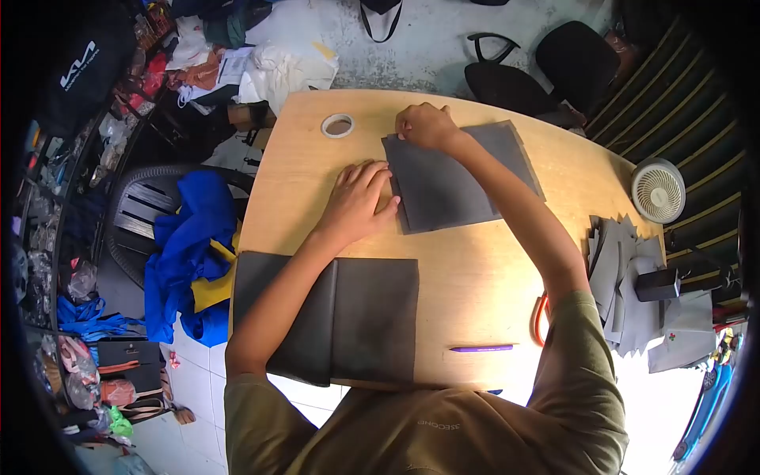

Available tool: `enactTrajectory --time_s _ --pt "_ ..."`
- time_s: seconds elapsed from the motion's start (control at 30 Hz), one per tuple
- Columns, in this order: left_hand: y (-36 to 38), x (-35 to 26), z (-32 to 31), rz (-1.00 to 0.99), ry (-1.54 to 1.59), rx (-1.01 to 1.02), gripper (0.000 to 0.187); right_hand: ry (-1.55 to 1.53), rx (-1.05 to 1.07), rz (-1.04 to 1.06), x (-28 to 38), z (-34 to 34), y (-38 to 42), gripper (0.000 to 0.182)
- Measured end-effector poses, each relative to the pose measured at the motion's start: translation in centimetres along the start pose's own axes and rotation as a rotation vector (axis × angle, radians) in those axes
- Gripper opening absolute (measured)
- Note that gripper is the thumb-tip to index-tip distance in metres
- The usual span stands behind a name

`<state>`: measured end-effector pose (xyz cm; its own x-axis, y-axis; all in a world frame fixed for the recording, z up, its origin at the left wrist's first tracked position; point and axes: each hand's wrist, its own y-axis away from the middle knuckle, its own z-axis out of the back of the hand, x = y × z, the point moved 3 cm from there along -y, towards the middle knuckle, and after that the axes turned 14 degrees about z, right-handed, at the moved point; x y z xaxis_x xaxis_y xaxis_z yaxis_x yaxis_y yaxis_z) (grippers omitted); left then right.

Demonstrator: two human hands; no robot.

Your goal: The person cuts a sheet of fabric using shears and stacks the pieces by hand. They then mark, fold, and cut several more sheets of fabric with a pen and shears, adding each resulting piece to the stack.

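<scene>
Dark grey sheets (463,178) lie stacked at a slight angle on the far part of the table, their edges not quite lined up. My left hand (360,198) rests flat with its fingers apart, along the left edge of the sheets. At their far left corner, the fingers of my right hand (427,127) are curled closed; what they grip, if anything, is hidden beneath them. A roll of white tape (338,126) lies on the table beyond my left hand. Below my left forearm is a larger folded dark piece (376,317), near the table's front edge.
The wooden table (451,293) also bears a purple pen (481,348), orange-handled scissors (540,318), a pile of grey cut pieces (613,277) and a small white fan (659,191). Blue cloth (194,245) hangs over a chair at left. Black chairs (578,63) stand beyond the table.
</scene>
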<state>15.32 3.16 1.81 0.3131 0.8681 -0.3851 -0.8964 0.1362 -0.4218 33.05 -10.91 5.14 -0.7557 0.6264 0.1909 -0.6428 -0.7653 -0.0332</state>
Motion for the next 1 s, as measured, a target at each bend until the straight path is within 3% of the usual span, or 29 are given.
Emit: enactTrajectory --time_s 0.33,0.63,1.0 --pt "0.0 0.0 -0.1 0.020 0.029 0.003 0.037 -0.026 -0.032 -0.010 0.2 -0.1 -0.2 0.012" --pt "0.0 0.2 -0.3 0.029 0.004 0.014 0.041 -0.044 -0.030 -0.149 -0.4 -1.4 -1.0 0.015" --pt "0.0 0.2 -0.2 0.046 -0.005 0.019 0.040 -0.068 -0.016 -0.044 0.4 -0.4 0.1 0.014"
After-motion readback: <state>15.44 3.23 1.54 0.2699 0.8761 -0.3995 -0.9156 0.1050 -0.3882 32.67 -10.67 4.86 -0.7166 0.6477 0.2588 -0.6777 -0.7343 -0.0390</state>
